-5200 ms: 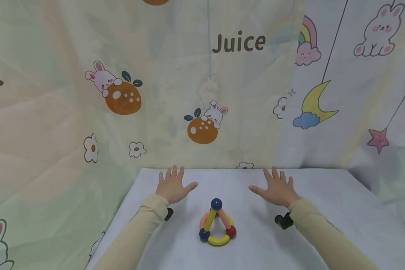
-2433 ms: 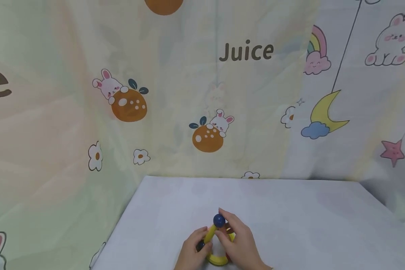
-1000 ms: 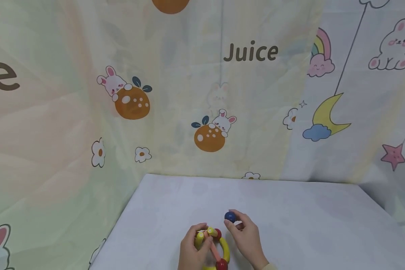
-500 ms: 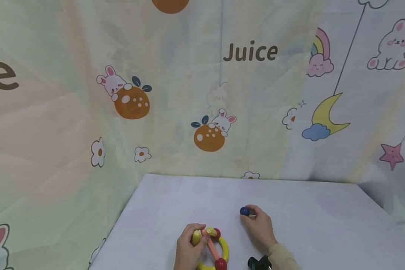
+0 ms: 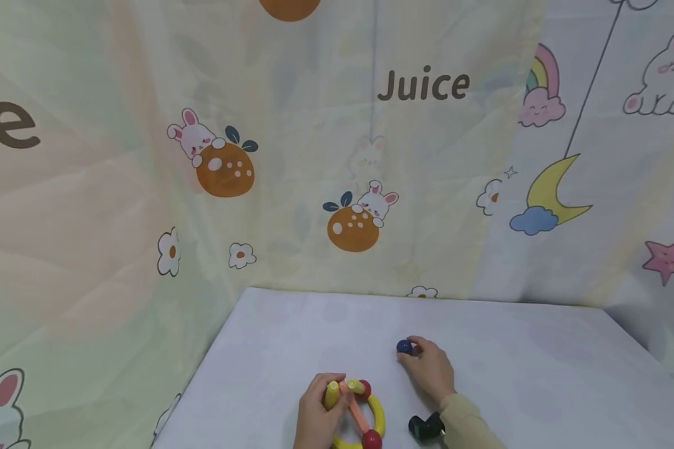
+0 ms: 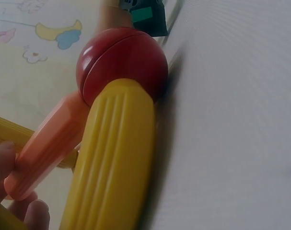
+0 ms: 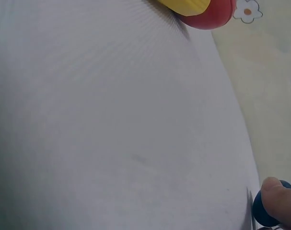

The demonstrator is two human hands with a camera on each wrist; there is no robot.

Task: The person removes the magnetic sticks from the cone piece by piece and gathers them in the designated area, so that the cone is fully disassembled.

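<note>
Near the front of the table, my left hand (image 5: 317, 415) holds the upper ends of a toy frame of sticks and balls. The frame has a straight salmon stick (image 5: 357, 415), a straight yellow stick (image 5: 332, 395), a curved yellow stick (image 5: 377, 411) and red balls (image 5: 372, 439). In the left wrist view, one red ball (image 6: 123, 64) joins the salmon stick (image 6: 52, 143) and a curved yellow stick (image 6: 111, 158). Right of and beyond the frame, my right hand (image 5: 431, 371) pinches a blue ball (image 5: 404, 347), low at the table. The left palm hides part of the frame.
A white-covered table (image 5: 303, 324) lies under both hands. Patterned cloth (image 5: 292, 187) hangs behind it and along the sides. A black wrist device (image 5: 425, 428) sits at the right sleeve (image 5: 472, 424).
Both hands came from a spread pose to the toy frame. The right hand took the blue ball off its top and carried it rightward and away; the left hand kept hold of the tilted frame.
</note>
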